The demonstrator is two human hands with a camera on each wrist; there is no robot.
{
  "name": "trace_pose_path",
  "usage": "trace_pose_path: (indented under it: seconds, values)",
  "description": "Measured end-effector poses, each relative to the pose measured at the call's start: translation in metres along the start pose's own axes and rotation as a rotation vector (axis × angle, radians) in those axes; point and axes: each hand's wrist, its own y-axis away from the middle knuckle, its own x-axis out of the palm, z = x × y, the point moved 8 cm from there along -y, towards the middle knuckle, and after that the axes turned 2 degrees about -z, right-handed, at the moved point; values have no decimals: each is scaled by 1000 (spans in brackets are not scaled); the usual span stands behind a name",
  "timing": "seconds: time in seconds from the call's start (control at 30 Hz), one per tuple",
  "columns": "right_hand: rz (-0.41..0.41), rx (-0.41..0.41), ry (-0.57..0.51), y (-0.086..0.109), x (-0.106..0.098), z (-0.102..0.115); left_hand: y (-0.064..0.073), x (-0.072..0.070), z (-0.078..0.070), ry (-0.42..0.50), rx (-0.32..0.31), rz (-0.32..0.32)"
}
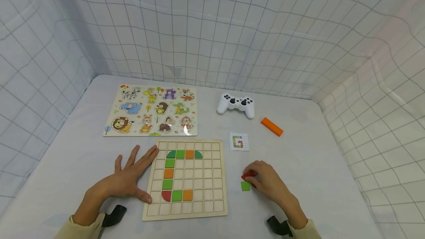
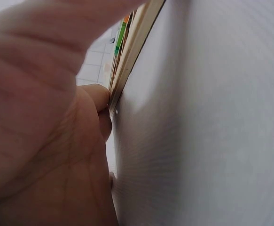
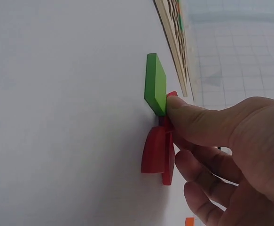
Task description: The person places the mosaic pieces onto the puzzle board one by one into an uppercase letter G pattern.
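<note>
A wooden grid board (image 1: 184, 217) lies before me. Green, orange and red tiles form a C-like outline on it. My left hand (image 1: 124, 182) spreads its fingers along the board's left side, with fingertips and thumb touching the frame. In the left wrist view the board's edge (image 2: 127, 70) runs beside that hand. Right of the board, my right hand (image 1: 265, 182) pinches a red tile (image 3: 171, 95) between thumb and fingers, just above the table. A green square tile (image 1: 245, 186) and a red quarter-round tile (image 3: 154, 150) lie close to the fingertips; the fingers partly cover the red pieces.
A pattern card (image 1: 239, 142) lies right of the board's top corner. Behind are a white game controller (image 1: 235, 104) and an orange bar (image 1: 272, 127). An animal puzzle board (image 1: 151, 111) lies at the back left. Grid-patterned cloth walls (image 1: 206, 28) enclose the table.
</note>
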Motion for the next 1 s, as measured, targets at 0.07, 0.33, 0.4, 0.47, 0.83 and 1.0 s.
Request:
trace_pose_path:
  seconds: [0.07,0.33,0.4,0.47,0.83,1.0]
  values:
    - [10,14,-13,-1,0,0,0,0,0,3,-1,1]
    - [6,-43,-105,-6,-4,10,1,0,-1,3,6,1]
    - [5,-50,-129,-7,-4,14,1,-1,-1,2,8,-1]
    - [5,-55,-156,-8,-4,18,1,-1,-2,1,11,-4]
    - [1,-156,-303,-17,6,44,1,0,-1,7,7,-6]
    - [73,-167,-341,-21,16,61,1,0,-1,3,9,-5]
